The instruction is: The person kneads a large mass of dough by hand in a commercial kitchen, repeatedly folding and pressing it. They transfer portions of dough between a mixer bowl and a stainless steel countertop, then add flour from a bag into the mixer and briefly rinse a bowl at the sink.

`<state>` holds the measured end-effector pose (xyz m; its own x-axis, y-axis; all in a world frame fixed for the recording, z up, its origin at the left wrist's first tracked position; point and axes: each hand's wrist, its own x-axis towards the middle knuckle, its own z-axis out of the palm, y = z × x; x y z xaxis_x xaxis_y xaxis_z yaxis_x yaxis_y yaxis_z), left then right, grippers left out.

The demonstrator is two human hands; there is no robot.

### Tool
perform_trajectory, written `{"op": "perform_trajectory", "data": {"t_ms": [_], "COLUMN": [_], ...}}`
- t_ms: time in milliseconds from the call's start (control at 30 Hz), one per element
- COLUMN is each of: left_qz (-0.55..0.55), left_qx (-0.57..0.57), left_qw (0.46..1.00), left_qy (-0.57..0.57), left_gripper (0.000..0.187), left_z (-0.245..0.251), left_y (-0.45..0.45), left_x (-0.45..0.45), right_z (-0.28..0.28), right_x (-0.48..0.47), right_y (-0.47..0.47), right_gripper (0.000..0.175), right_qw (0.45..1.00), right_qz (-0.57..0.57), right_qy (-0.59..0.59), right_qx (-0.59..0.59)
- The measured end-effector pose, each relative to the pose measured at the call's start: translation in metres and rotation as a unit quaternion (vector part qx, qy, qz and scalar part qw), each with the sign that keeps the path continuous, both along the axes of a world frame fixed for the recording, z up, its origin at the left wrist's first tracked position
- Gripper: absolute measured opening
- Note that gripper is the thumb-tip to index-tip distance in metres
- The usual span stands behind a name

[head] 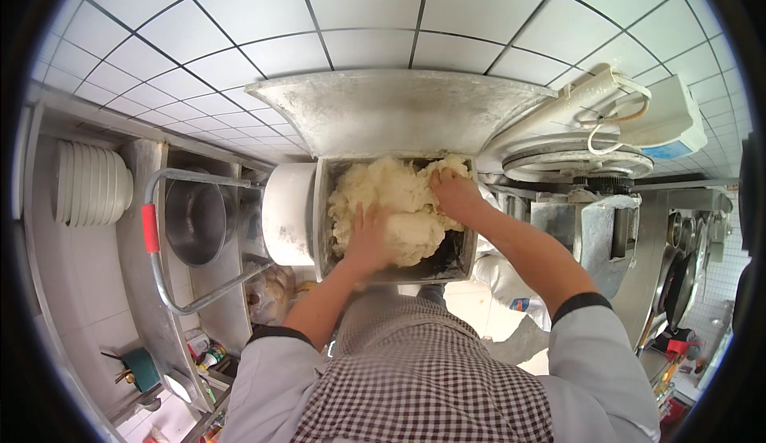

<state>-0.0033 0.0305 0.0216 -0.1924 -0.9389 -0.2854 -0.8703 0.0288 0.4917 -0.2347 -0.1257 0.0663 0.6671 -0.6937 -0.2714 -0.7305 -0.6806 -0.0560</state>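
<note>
A large, lumpy mass of pale dough [413,233] fills most of the metal trough of a dough mixer [321,221] in front of me. My right hand [458,195] grips a lump of the dough at the trough's far right corner, fingers curled into it. On the left part of the mass lies my left hand [368,236], blurred, with its fingers spread and nothing visibly held. The dark trough bottom shows at the near right. Behind the trough rises the mixer's raised metal lid [401,111], dusted with flour.
A bent metal handle with a red grip [150,227] juts out left of the trough. Shelves there hold stacked white bowls [93,184] and a dark metal pot [196,219]. On the right stand a machine with a large wheel [577,159] and white sacks [508,281].
</note>
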Motion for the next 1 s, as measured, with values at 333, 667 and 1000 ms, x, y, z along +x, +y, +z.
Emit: {"op": "perform_trajectory", "data": {"t_ms": [333, 667, 1000], "left_qz": [0.070, 0.059, 0.019], "left_qx": [0.109, 0.136, 0.084], "left_qw": [0.991, 0.988, 0.995], "left_qy": [-0.031, -0.042, -0.048], "left_gripper": [0.138, 0.128, 0.121], "left_z": [-0.007, -0.036, -0.026], "left_y": [-0.037, -0.036, -0.054], "left_x": [-0.006, -0.031, -0.035], "right_z": [-0.050, -0.182, -0.184], "right_x": [0.046, 0.039, 0.003], "right_y": [-0.032, -0.032, -0.025], "right_gripper": [0.030, 0.050, 0.026], "right_qw": [0.985, 0.934, 0.946], "right_qz": [0.020, -0.179, -0.224], "right_qy": [0.130, 0.187, -0.067], "right_qx": [0.110, 0.247, 0.225]}}
